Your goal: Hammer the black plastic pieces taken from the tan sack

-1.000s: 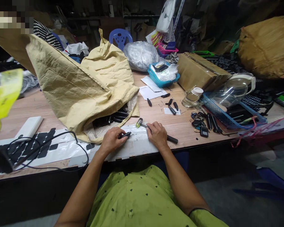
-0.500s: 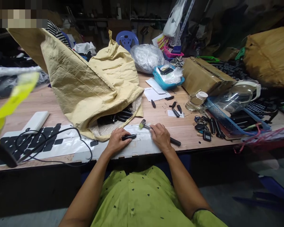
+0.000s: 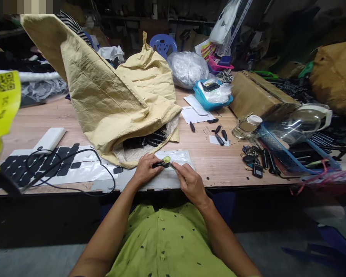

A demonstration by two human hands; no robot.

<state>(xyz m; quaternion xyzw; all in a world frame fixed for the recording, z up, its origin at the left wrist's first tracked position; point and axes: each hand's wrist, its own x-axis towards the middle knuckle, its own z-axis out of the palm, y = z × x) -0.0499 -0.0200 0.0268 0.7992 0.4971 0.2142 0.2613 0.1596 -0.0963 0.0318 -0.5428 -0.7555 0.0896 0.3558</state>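
My left hand (image 3: pixel 145 170) is closed on a small black handle-like piece (image 3: pixel 158 164) that lies low over the grey-white board (image 3: pixel 144 186) at the table's front edge. My right hand (image 3: pixel 191 182) grips a hammer with a yellow-green face (image 3: pixel 167 159). The hammer's head is at the right end of the black piece; whether they touch I cannot tell. Most of the hammer's handle is hidden by my right hand. Just behind my left hand, a beige cloth sack (image 3: pixel 127 104) lies with its mouth towards me and several black pieces (image 3: pixel 150 140) inside.
Loose black pieces (image 3: pixel 220 139) and small pins lie right of the sack. Farther right are keys (image 3: pixel 250 158), a blue basket (image 3: pixel 288 154) with a clear jug, and a cardboard box (image 3: pixel 259 94). A black cable (image 3: pixel 75 158) and black stickers lie left. A yellow tag (image 3: pixel 5 104) hangs close at left.
My right hand has swung the hammer's head left and turned it over the end of the black piece. My left hand keeps its hold. The view has shifted slightly.
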